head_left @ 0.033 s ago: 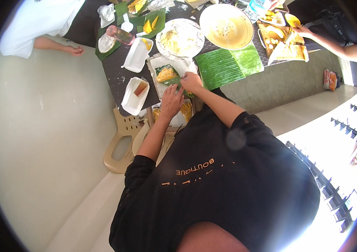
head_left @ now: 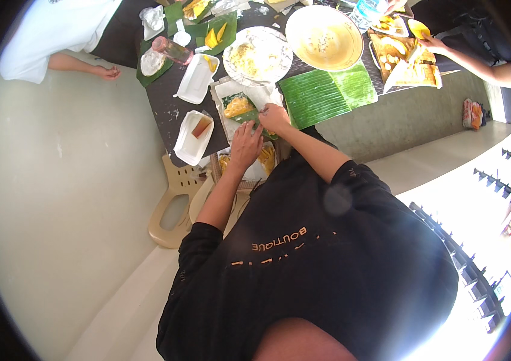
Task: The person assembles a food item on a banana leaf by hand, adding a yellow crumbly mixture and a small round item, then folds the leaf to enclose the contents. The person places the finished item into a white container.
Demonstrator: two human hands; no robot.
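Note:
My left hand (head_left: 247, 145) lies with its fingers stretched out over the near side of a strip of banana leaf (head_left: 249, 117). Close beside it, my right hand (head_left: 274, 118) has its fingers closed on the leaf's right part; the fingertips are partly hidden. On the leaf's far left end rests a lump of yellow-orange food (head_left: 238, 107). Beneath is a sheet of white paper (head_left: 226, 125) at the table's near edge. Directly below my hands, a container (head_left: 266, 157) with yellow pieces is partly covered by my left arm.
White foam trays (head_left: 190, 144) stand to the left. Beyond are a plate (head_left: 258, 55) with whitish-yellow food, a large bowl (head_left: 324, 38) and a green banana leaf sheet (head_left: 327, 93). A wooden board (head_left: 409, 69) is at the right. Co-workers' arms (head_left: 475, 65) show both sides; a beige chair (head_left: 174, 207) stands below.

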